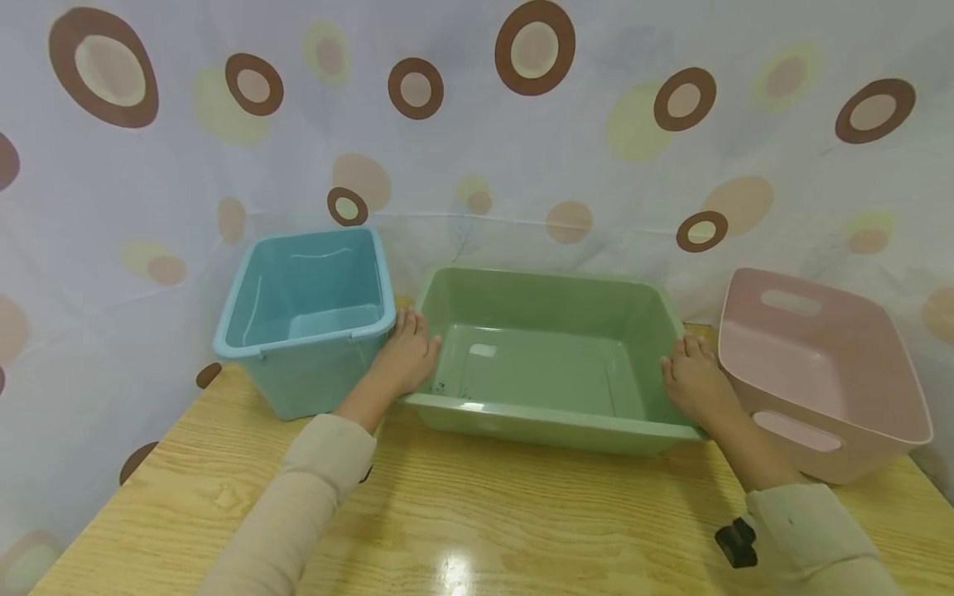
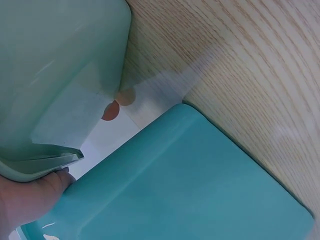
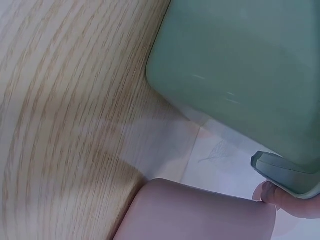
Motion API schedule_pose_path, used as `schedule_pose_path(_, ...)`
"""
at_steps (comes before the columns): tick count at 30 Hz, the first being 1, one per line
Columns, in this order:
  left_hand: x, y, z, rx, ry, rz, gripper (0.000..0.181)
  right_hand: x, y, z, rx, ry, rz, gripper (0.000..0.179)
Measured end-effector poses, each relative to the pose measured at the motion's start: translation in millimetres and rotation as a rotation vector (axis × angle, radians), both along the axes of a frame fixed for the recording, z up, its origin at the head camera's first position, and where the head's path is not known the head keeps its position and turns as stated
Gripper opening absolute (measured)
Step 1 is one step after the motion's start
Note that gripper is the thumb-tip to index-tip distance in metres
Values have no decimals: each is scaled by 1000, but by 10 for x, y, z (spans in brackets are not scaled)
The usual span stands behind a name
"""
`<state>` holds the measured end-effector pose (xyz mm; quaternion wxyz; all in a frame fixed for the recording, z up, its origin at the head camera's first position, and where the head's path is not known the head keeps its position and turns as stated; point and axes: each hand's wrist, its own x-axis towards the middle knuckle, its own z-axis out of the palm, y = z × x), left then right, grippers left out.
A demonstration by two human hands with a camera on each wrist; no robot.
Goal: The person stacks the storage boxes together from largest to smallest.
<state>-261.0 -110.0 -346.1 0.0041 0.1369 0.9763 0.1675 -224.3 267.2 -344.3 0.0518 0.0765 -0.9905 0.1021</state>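
Circle-patterned white sheet (image 1: 447, 157) hangs behind the wood-grained table (image 1: 537, 513).

Your head view is moderately bright, with white glare on the wooden table (image 1: 477, 513), small glints on the green basin (image 1: 551, 416), and soft shadows beside your sleeves (image 1: 298, 497); circles on the cloth backdrop (image 1: 462, 149) stretch toward the corners. Your wrist views run cooler, a bit soft, with hazy reflections across the wood.

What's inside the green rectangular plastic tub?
In the green tub: small dark specks, front left; no objects visible. Left hand and right hand cover parts of the side walls; the front rim hides the near inner wall.
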Motion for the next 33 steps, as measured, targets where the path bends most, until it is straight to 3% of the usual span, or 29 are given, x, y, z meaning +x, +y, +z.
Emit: schedule_pose_path(33, 158, 27, 35, 4, 14, 15, 61, 35, 28, 23, -12, -15, 13, 53)
